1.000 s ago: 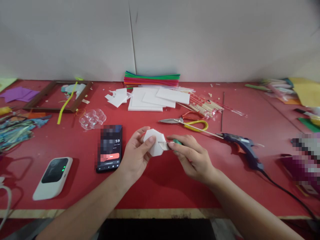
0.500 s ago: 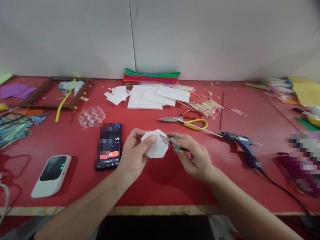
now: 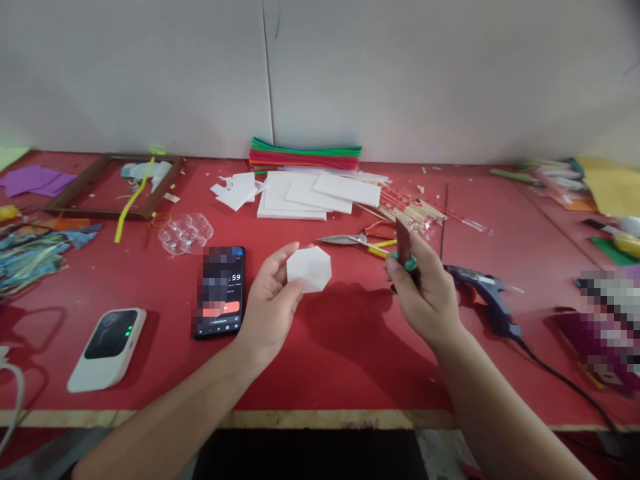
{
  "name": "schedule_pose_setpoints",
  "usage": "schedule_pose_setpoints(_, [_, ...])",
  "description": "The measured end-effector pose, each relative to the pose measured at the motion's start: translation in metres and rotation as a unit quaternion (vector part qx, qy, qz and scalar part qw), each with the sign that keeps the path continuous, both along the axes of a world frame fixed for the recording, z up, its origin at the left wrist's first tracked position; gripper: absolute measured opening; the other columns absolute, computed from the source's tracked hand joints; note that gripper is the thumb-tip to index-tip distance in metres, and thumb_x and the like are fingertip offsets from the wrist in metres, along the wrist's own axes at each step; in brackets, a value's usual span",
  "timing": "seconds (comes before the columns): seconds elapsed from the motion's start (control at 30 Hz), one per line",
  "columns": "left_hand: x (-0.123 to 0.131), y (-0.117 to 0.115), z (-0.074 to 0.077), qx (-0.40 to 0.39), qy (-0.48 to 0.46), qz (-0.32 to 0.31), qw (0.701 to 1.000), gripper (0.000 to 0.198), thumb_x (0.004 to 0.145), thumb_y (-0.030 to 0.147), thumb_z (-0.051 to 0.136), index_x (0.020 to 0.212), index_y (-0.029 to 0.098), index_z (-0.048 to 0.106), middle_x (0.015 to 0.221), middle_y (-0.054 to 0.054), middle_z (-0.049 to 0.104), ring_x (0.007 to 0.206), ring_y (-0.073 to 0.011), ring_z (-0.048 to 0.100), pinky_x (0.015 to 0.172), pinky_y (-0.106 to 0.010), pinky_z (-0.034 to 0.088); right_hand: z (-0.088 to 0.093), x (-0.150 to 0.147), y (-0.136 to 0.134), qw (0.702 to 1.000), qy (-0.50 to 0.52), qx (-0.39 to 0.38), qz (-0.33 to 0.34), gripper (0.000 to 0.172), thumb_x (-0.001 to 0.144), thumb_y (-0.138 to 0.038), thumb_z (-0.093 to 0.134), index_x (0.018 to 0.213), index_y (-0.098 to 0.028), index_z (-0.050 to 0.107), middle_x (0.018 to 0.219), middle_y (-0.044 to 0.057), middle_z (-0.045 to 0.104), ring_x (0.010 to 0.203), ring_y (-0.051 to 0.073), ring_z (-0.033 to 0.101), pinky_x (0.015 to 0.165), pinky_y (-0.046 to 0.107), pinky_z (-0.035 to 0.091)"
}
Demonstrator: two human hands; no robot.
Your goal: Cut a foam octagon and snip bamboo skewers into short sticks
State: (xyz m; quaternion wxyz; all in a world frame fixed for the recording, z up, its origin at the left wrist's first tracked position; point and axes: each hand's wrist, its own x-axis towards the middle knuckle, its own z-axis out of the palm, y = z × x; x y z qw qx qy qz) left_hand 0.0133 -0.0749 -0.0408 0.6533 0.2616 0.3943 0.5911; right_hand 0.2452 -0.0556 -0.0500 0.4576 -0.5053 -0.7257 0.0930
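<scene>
A: Location of white hexagon piece (image 3: 309, 269)?
B: Just right of the phone (image 3: 220, 291) — left hand (image 3: 270, 307) pinches its lower-left edge.
A: Status of right hand (image 3: 425, 293)?
B: Farther right of the phone — fist closed around a green-handled cutter (image 3: 404, 250), blade up.

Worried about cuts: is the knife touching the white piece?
Apart. The head view shows red table between the white piece in the left hand and the knife in the right hand.
</scene>
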Motion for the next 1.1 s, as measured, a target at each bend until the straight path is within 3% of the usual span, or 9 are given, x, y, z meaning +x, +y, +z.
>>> schedule_pose_setpoints(0.17, [-0.004,0.004,0.003,-0.033,-0.091,-0.016,0.995,0.045,0.077,0.007,0.069,0.118,0.025,0.064,0.121,-0.003,0.069,0.113,-0.0225,0.065,0.093,-0.039,0.056,0.004,0.003,0.002,1.0,-0.01,-0.014,0.007,0.05,0.093,-0.021,0.058,0.142,-0.029,0.054,0.113,0.007,0.071,0.082,0.018,0.066,0.076,0.037,0.054])
schedule_pose_setpoints(0.37, [-0.006,0.006,0.003,-0.046,-0.126,-0.032,0.99,0.044,0.082,0.006,0.064,0.12,0.028,0.063,0.136,-0.005,0.061,0.123,-0.0288,0.06,0.091,-0.045,0.059,0.01,0.003,0.0,0.997,0.014,-0.063,-0.048,0.044,0.093,-0.028,0.059,0.137,-0.024,0.056,0.084,0.001,0.065,0.061,0.013,0.053,0.059,0.029,0.045])
schedule_pose_setpoints(0.47, [-0.005,0.006,0.003,-0.045,-0.122,-0.025,0.991,0.042,0.082,0.006,0.065,0.119,0.028,0.063,0.138,-0.004,0.06,0.12,-0.0275,0.061,0.089,-0.043,0.06,0.015,0.003,-0.001,0.995,-0.013,-0.061,-0.081,0.02,0.093,-0.033,0.06,0.107,-0.021,0.068,0.063,-0.005,0.051,0.053,0.01,0.045,0.052,0.025,0.038])
schedule_pose_setpoints(0.53, [-0.003,0.005,0.003,-0.05,-0.112,-0.02,0.992,0.044,0.08,0.006,0.069,0.118,0.027,0.062,0.133,-0.004,0.062,0.114,-0.0252,0.064,0.086,-0.04,0.061,0.016,0.002,-0.002,0.996,-0.048,-0.039,-0.07,0.017,0.093,-0.035,0.06,0.085,-0.021,0.065,0.057,-0.005,0.046,0.051,0.01,0.045,0.052,0.024,0.038])
schedule_pose_setpoints(0.57, [-0.003,0.005,0.003,-0.053,-0.106,-0.02,0.993,0.045,0.079,0.006,0.071,0.118,0.026,0.06,0.128,-0.004,0.065,0.109,-0.0236,0.066,0.084,-0.038,0.061,0.017,0.001,-0.003,0.996,-0.067,-0.03,-0.049,0.018,0.093,-0.036,0.06,0.085,-0.02,0.064,0.059,-0.005,0.05,0.053,0.01,0.049,0.054,0.024,0.04])
schedule_pose_setpoints(0.63, [-0.001,0.004,0.003,-0.058,-0.094,-0.026,0.994,0.05,0.077,0.008,0.076,0.119,0.026,0.058,0.115,-0.003,0.069,0.098,-0.0202,0.07,0.079,-0.034,0.061,0.015,-0.002,-0.006,0.995,-0.091,-0.031,0.013,0.022,0.095,-0.038,0.057,0.106,-0.02,0.063,0.073,0.0,0.062,0.064,0.014,0.059,0.061,0.025,0.046])
schedule_pose_setpoints(0.73, [0.0,0.003,0.003,-0.065,-0.077,-0.035,0.994,0.052,0.074,0.013,0.083,0.118,0.025,0.057,0.101,-0.001,0.071,0.085,-0.0156,0.07,0.07,-0.026,0.059,0.008,-0.011,-0.013,0.989,-0.092,-0.035,0.107,0.045,0.099,-0.032,0.049,0.141,-0.02,0.041,0.098,0.007,0.068,0.081,0.018,0.066,0.071,0.03,0.052])
schedule_pose_setpoints(0.9, [-0.001,0.0,0.003,-0.07,-0.074,-0.062,0.993,0.05,0.072,0.018,0.086,0.113,0.026,0.06,0.086,0.003,0.07,0.072,-0.0099,0.067,0.064,-0.02,0.055,0.003,-0.026,-0.017,0.97,-0.088,0.037,0.222,0.032,0.096,-0.016,0.05,0.127,-0.025,0.048,0.103,0.009,0.065,0.088,0.02,0.064,0.076,0.035,0.054])
schedule_pose_setpoints(1.1, [-0.001,-0.002,0.007,-0.073,-0.111,-0.083,0.988,0.046,0.07,0.017,0.087,0.108,0.027,0.064,0.083,0.005,0.069,0.072,-0.0091,0.066,0.062,-0.018,0.054,0.006,-0.031,-0.017,0.962,-0.103,0.115,0.224,0.033,0.09,-0.01,0.058,0.119,-0.027,0.056,0.107,0.01,0.065,0.084,0.019,0.063,0.071,0.036,0.052])
